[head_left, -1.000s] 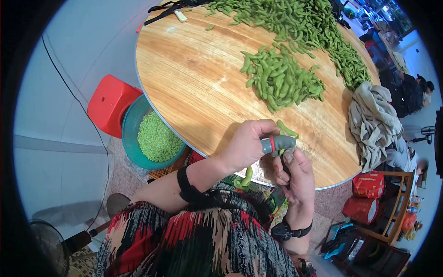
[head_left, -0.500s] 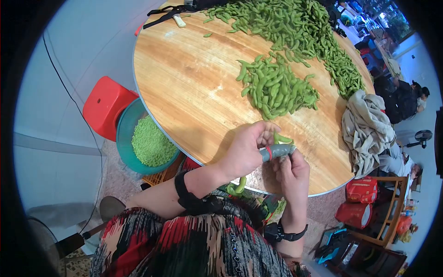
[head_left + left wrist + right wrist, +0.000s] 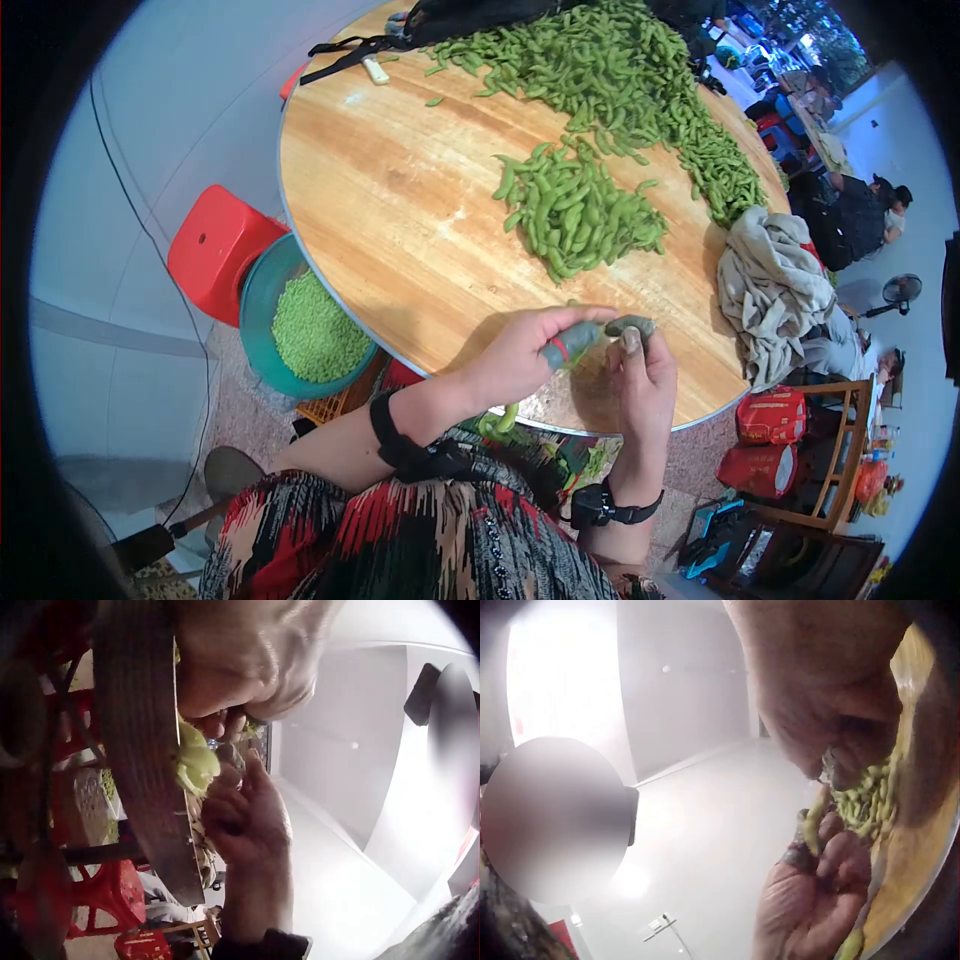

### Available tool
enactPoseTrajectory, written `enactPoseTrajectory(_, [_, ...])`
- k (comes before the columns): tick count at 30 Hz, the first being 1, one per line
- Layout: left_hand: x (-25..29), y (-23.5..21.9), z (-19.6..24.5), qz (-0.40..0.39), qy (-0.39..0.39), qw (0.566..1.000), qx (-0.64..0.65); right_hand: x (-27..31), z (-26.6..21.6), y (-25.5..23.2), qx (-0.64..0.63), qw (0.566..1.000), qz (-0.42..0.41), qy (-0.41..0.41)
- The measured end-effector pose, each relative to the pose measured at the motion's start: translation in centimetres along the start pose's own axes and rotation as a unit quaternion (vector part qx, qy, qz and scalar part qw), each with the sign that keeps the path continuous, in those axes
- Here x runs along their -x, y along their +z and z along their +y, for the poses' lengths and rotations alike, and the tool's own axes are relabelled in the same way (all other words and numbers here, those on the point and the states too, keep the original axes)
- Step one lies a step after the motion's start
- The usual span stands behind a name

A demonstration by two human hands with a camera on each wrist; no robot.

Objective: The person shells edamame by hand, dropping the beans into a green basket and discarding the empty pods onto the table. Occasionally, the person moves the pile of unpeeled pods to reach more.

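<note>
My left hand point(image 3: 515, 352), a grey cover with a red band on one digit, pinches a green soybean pod point(image 3: 816, 829) over the near table edge. My right hand point(image 3: 645, 380) is just right of it, fingers curled and thumb against a grey-covered fingertip. In the right wrist view its fingertips are at the pod's upper end; I cannot tell whether they grip it. A small heap of pods point(image 3: 580, 215) lies beyond the hands, a larger pile point(image 3: 610, 70) behind it. A pale green pod point(image 3: 196, 761) shows at the table edge in the left wrist view.
The round wooden table point(image 3: 380, 200) has a crumpled grey cloth point(image 3: 770, 290) on its right side. Left of the table, a teal basin point(image 3: 262, 345) of shelled beans stands beside a red stool point(image 3: 220, 250). Black straps point(image 3: 350, 55) lie at the far left edge.
My hands have drawn slightly apart, and the pod that stuck up between them is now mostly hidden in the head view. The head view has shifted a little.
</note>
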State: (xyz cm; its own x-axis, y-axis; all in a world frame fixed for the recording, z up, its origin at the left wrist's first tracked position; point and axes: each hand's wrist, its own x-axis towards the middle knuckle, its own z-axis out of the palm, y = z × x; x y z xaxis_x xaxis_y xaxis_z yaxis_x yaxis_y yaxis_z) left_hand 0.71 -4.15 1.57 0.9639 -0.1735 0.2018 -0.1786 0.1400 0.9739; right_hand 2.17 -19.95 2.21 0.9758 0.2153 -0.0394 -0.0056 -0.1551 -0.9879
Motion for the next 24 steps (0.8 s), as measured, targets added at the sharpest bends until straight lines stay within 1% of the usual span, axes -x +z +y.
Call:
enactPoseTrajectory(1, [0.1, 0.2, 0.0, -0.006, 0.007, 1.0, 0.002, -0.3, -0.4, 0.0, -0.054, 0.998, 0.033, -0.017])
enactPoseTrajectory(2, [0.4, 0.1, 0.3, -0.028, -0.021, 0.999, -0.019, -0.1, -0.9, 0.4, -0.082, 0.996, 0.022, 0.007])
enactPoseTrajectory(3, [0.6, 0.0, 0.7, -0.048, -0.052, 0.997, -0.04, -0.1, -0.9, 0.3, -0.079, 0.997, 0.026, 0.002])
enactPoseTrajectory(4, [0.7, 0.2, 1.2, -0.031, -0.049, 0.998, -0.025, 0.0, -0.8, 0.2, -0.129, 0.99, -0.01, 0.049])
enactPoseTrajectory(5, [0.7, 0.2, 1.1, -0.034, -0.045, 0.998, -0.026, 0.1, -0.7, 0.1, -0.178, 0.978, -0.047, 0.097])
enactPoseTrajectory(6, [0.7, 0.2, 0.9, -0.043, -0.025, 0.998, -0.042, 0.2, -0.8, 0.2, -0.212, 0.97, -0.054, 0.104])
enactPoseTrajectory(7, [0.7, 0.1, 0.9, -0.05, -0.006, 0.997, -0.059, 0.3, -0.9, 0.1, -0.212, 0.971, -0.053, 0.102])
enactPoseTrajectory(8, [0.7, 0.0, 1.1, -0.054, 0.063, 0.987, -0.14, 0.5, -1.0, 0.1, -0.27, 0.955, -0.055, 0.111])
enactPoseTrajectory(9, [0.7, 0.0, 0.8, -0.055, 0.064, 0.987, -0.141, 0.7, -1.0, 0.0, -0.327, 0.936, -0.056, 0.12])
enactPoseTrajectory(10, [0.6, 0.1, 0.3, -0.051, 0.141, 0.975, -0.166, 0.8, -0.9, 0.0, -0.327, 0.936, -0.055, 0.119])
enactPoseTrajectory(11, [0.6, 0.1, 0.0, -0.048, 0.216, 0.957, -0.189, 0.9, -0.5, 0.1, -0.397, 0.906, -0.066, 0.134])
enactPoseTrajectory(12, [0.6, 0.1, 0.1, -0.049, 0.216, 0.957, -0.188, 1.0, -0.1, 0.1, -0.464, 0.87, -0.076, 0.15])
enactPoseTrajectory(13, [0.7, 0.1, 0.3, -0.059, 0.197, 0.963, -0.172, 1.2, 0.5, 0.3, -0.465, 0.869, -0.074, 0.151])
enactPoseTrajectory(14, [0.8, 0.0, 0.4, -0.069, 0.177, 0.969, -0.157, 1.2, 1.1, 0.5, -0.539, 0.822, -0.064, 0.171])
enactPoseTrajectory(15, [0.7, -0.1, 0.5, -0.07, 0.174, 0.97, -0.157, 1.3, 1.5, 0.6, -0.609, 0.768, -0.054, 0.191])
enactPoseTrajectory(16, [0.6, -0.1, 0.5, -0.06, 0.162, 0.974, -0.149, 1.4, 1.8, 0.8, -0.611, 0.765, -0.052, 0.195])
enactPoseTrajectory(17, [0.7, 0.0, 0.6, -0.049, 0.148, 0.978, -0.14, 1.3, 2.1, 1.0, -0.638, 0.744, -0.041, 0.193])
enactPoseTrajectory(18, [0.7, 0.0, 0.7, -0.04, 0.103, 0.989, -0.094, 1.2, 2.2, 1.4, -0.664, 0.722, -0.03, 0.191])
enactPoseTrajectory(19, [0.7, -0.1, 0.6, -0.039, 0.095, 0.99, -0.096, 1.1, 2.1, 1.6, -0.667, 0.718, -0.029, 0.196])
enactPoseTrajectory(21, [0.6, -0.3, 0.3, -0.079, 0.006, 0.997, 0.019, 1.0, 1.7, 1.8, -0.632, 0.757, -0.029, 0.166])
enactPoseTrajectory(22, [0.5, 0.0, -0.5, -0.08, -0.003, 0.994, 0.076, 0.9, 1.7, 1.7, -0.634, 0.756, -0.044, 0.158])
enactPoseTrajectory(23, [0.6, -0.1, -0.6, -0.079, -0.007, 0.994, 0.075, 0.9, 1.6, 1.7, -0.636, 0.754, -0.043, 0.161])
enactPoseTrajectory(24, [0.6, -0.3, -0.5, -0.086, -0.062, 0.987, 0.123, 0.9, 1.3, 1.8, -0.612, 0.776, -0.038, 0.148])
